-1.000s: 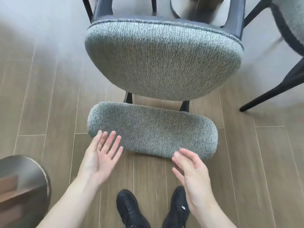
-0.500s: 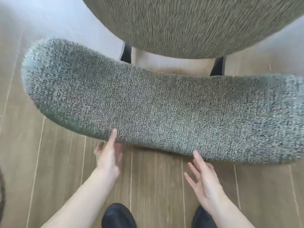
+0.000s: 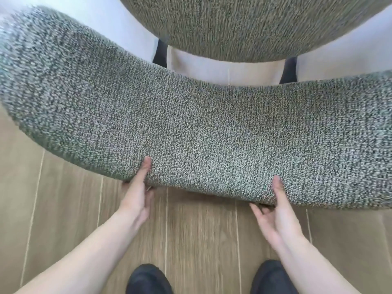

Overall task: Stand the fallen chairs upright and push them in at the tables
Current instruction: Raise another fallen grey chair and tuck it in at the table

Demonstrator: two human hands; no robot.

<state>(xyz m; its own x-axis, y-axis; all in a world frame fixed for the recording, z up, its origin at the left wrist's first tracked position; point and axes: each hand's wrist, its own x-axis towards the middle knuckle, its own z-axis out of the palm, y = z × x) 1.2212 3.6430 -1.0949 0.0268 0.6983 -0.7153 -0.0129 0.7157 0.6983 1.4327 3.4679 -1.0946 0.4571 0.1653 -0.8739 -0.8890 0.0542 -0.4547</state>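
A chair with grey-green woven upholstery fills most of the view. Its curved backrest [image 3: 201, 128] spans the frame from left to right, and its seat cushion [image 3: 250, 24] lies beyond it at the top. Two dark struts [image 3: 160, 50] join backrest and seat. My left hand [image 3: 137, 194] grips the backrest's near edge, thumb on the top face and fingers underneath. My right hand [image 3: 275, 209] grips the same edge further right, thumb on the fabric and fingers curled below.
Wood-plank floor [image 3: 201, 230] runs under the chair. My two black shoes [image 3: 148, 280] stand at the bottom edge between my forearms. Nothing else shows around the chair.
The view has closed in on the backrest, which now looks far larger. Both hands, open and apart from the fabric a second ago, now hold its near edge with thumbs on top.
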